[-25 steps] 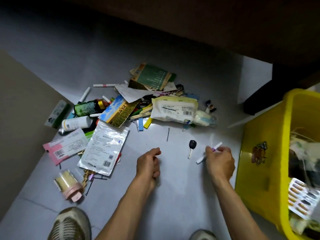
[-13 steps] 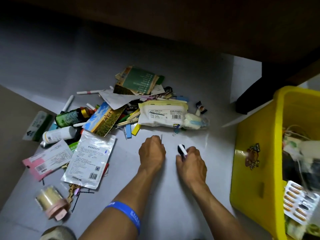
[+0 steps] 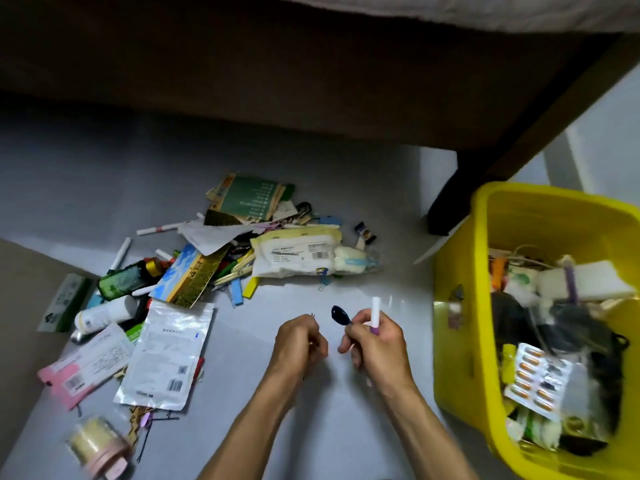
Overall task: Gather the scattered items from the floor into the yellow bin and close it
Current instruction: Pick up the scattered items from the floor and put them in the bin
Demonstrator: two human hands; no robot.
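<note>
We've got the key [image 3: 338, 315] and pen [image 3: 375, 311] pinched in the right hand [image 3: 375, 342], a hairpin [image 3: 312, 315] in the left hand [image 3: 300, 341]. All light, stiff, slippery; hold mid-shaft. Bin [image 3: 457, 358] just right, open.

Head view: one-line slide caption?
Right hand grips a black key and white pen, left hand pinches hairpins, beside the open yellow bin.

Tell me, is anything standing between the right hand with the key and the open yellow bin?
Nothing visible does. The right hand holds the black key and a white pen; only bare floor separates it from the lidless yellow bin.
</note>
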